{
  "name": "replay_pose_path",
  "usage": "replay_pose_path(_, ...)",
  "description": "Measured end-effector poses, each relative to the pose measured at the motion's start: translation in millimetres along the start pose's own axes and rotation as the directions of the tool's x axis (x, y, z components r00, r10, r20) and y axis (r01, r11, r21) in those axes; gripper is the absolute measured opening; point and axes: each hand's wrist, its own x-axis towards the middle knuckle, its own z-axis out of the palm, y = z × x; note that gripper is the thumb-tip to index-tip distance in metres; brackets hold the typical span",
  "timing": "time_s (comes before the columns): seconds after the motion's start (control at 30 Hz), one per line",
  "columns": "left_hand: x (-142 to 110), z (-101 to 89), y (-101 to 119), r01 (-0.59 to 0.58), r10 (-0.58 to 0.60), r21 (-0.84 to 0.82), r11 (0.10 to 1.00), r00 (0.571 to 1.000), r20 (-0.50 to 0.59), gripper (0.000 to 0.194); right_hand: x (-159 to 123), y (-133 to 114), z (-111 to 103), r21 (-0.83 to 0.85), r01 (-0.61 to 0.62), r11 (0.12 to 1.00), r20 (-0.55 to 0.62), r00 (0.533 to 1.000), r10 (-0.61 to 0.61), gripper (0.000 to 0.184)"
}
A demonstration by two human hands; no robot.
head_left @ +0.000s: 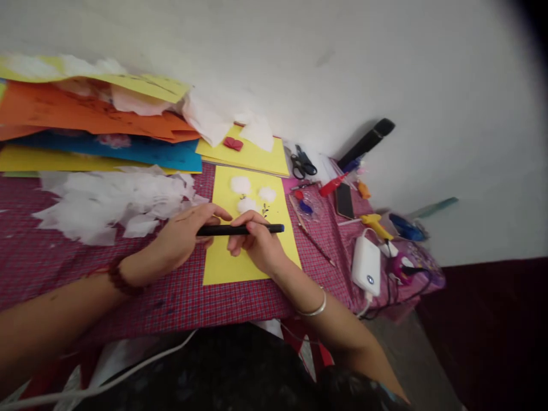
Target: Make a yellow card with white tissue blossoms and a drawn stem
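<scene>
A black marker pen (226, 230) with a blue tip end lies level between my two hands. My left hand (184, 231) is closed around its left end. The fingers of my right hand (259, 237) pinch it nearer the right end. Beneath the hands is a yellow sheet of paper (240, 271). White fluffy paper flowers (240, 184) sit on its upper half, with small dark leafy stems (265, 210) drawn below them.
White tissue pieces (107, 197) are heaped at left, below stacked coloured sheets (98, 114). Behind the sheet are yellow paper (257, 160) and scissors (302, 162). A thin brush (317, 245), a phone (344, 201), a glue gun (377, 226) and a white power bank (366, 265) lie right.
</scene>
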Motion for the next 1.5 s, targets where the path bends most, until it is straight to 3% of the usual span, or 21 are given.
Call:
replay_pose_path(0.13, 3, -0.6, -2, -0.036, 0.035, -0.072, 0.997, 0.999, -0.018, 0.03, -1, -3, 2, 0.0, 0.062, 0.998, 0.023, 0.998, -0.062, 0.025)
replay_pose_path(0.23, 7, 4.9, -11, -0.034, 0.049, -0.28, 0.959, 0.998, 0.049, 0.042, -8, -19, -2, -0.09, 0.141, 0.986, 0.006, 0.99, -0.141, 0.022)
replay_pose_path(0.33, 10, 10.6, -20, 0.034, -0.02, -0.564, 0.825, 0.999, 0.03, 0.033, -24, -47, -23, -0.288, 0.234, 0.929, -0.115, 0.954, -0.276, 0.019)
replay_pose_path(0.4, 11, 12.0, -23, 0.071, -0.078, -0.599, 0.798, 0.997, 0.015, 0.034, -41, -70, -50, -0.51, 0.221, 0.832, -0.239, 0.892, -0.384, 0.018)
replay_pose_path(0.47, 10, 12.4, -23, 0.115, -0.108, -0.509, 0.853, 0.993, 0.042, 0.033, -61, -92, -86, -0.765, 0.104, 0.636, -0.302, 0.814, -0.496, 0.017)
replay_pose_path(0.5, 9, 12.8, -22, 0.133, -0.113, -0.443, 0.887, 0.991, 0.072, 0.033, -71, -103, -105, -0.873, 0.0, 0.488, -0.299, 0.789, -0.536, 0.016)
replay_pose_path(0.57, 8, 14.4, -20, 0.127, -0.085, -0.314, 0.941, 0.986, 0.145, 0.035, -89, -119, -144, -0.943, -0.299, 0.147, -0.331, 0.793, -0.511, 0.016)
replay_pose_path(0.63, 8, 16.8, -18, 0.071, -0.027, -0.224, 0.972, 0.981, 0.192, 0.036, -102, -129, -175, -0.818, -0.529, -0.226, -0.425, 0.821, -0.381, 0.025)
replay_pose_path(0.67, 9, 17.8, -17, 0.043, -0.001, -0.202, 0.978, 0.979, 0.203, 0.037, -107, -131, -187, -0.722, -0.575, -0.384, -0.485, 0.817, -0.311, 0.028)
replay_pose_path(0.7, 9, 18.5, -17, 0.02, 0.02, -0.189, 0.982, 0.978, 0.21, 0.037, -110, -132, -196, -0.645, -0.581, -0.496, -0.536, 0.807, -0.248, 0.029)
replay_pose_path(0.77, 10, 18.9, -16, -0.001, 0.038, -0.171, 0.985, 0.977, 0.21, 0.038, -112, -130, -205, -0.563, -0.571, -0.597, -0.6, 0.78, -0.18, 0.03)
replay_pose_path(0.9, 9, 17.4, -13, -0.007, 0.038, -0.144, 0.99, 0.977, 0.211, 0.038, -101, -121, -200, -0.571, -0.593, -0.567, -0.616, 0.767, -0.182, 0.036)
replay_pose_path(1.07, 10, 18.2, -16, -0.045, 0.074, -0.127, 0.991, 0.97, 0.232, 0.037, -65, -102, -184, -0.694, -0.694, -0.194, -0.651, 0.719, -0.243, 0.036)
replay_pose_path(1.3, 10, 17.7, -16, -0.092, 0.114, -0.096, 0.991, 0.961, 0.251, 0.035, -23, -81, -190, -0.675, -0.732, 0.09, -0.728, 0.64, -0.248, 0.044)
replay_pose_path(1.5, 8, 17.6, -14, -0.089, 0.112, -0.095, 0.991, 0.955, 0.274, 0.035, -16, -75, -194, -0.58, -0.686, 0.439, -0.807, 0.555, -0.2, 0.038)
